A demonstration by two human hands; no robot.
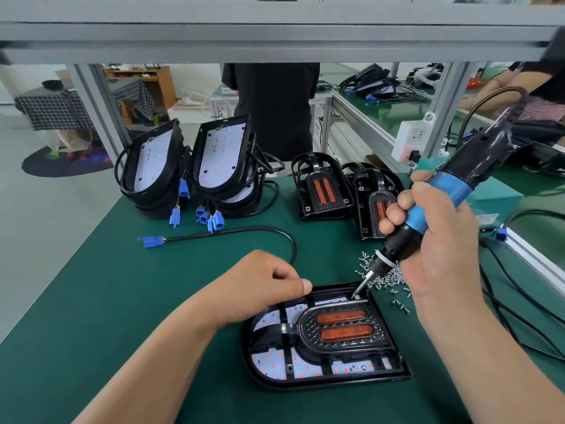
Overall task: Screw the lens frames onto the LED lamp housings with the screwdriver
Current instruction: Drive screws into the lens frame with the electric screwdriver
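My right hand (437, 240): gripped the blue screwdriver (443, 194), tilted, its bit down at the lens frame's (308, 325) far right corner
My left hand (260, 286): clenched loosely, thumb against the lamp housing's (253, 356) far rim
Housing: lay flat on the green mat (153, 301) before me, frame seated inside
Screws (388, 276): loose heap just beyond the housing

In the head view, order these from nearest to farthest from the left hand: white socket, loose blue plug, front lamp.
1. Front lamp, right under the left hand.
2. Loose blue plug, farther left.
3. White socket, far back right.
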